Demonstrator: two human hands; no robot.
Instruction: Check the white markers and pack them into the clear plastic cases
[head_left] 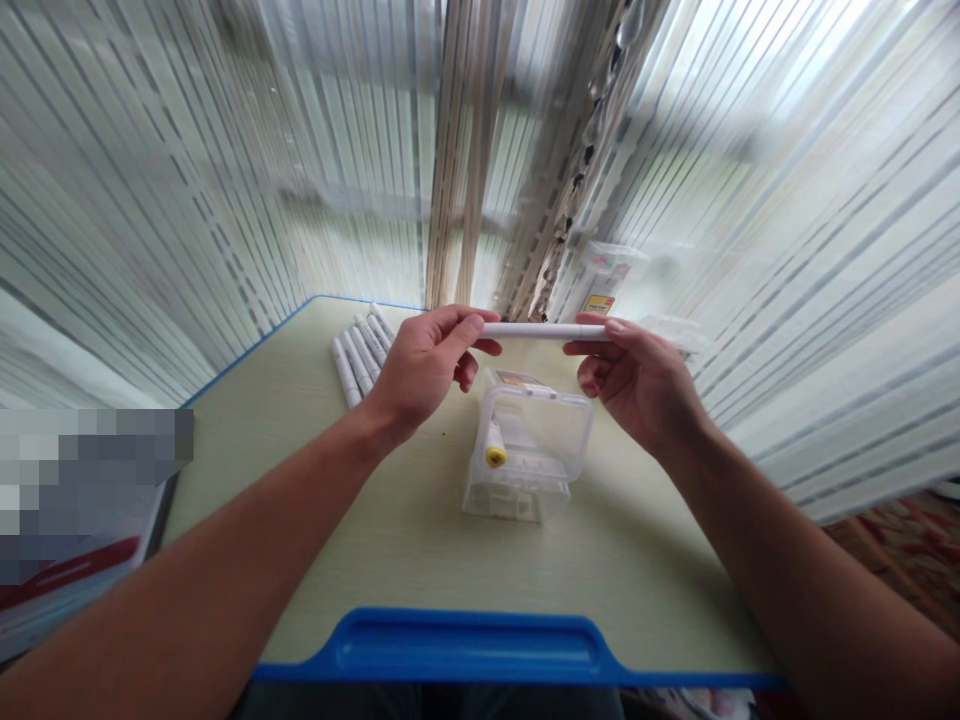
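Observation:
A white marker pen (536,331) is stretched level between my two hands, above the table. My left hand (431,365) pinches its left end between thumb and fingers. Its right end is gripped by my right hand (637,375) in the same way. Below the pen stands a clear plastic box (517,490) with its lid raised. Inside it leans a marker with a yellow end (496,456). Several white markers (360,360) lie side by side on the table, just left of my left hand and partly hidden by it.
The pale table (390,560) has a blue edge with a blue trough (465,645) at the front. Behind my right hand stands a clear package with a yellow label (600,300). String curtains (360,150) hang along the back. At the left edge lies a partly pixelated flat object (90,560).

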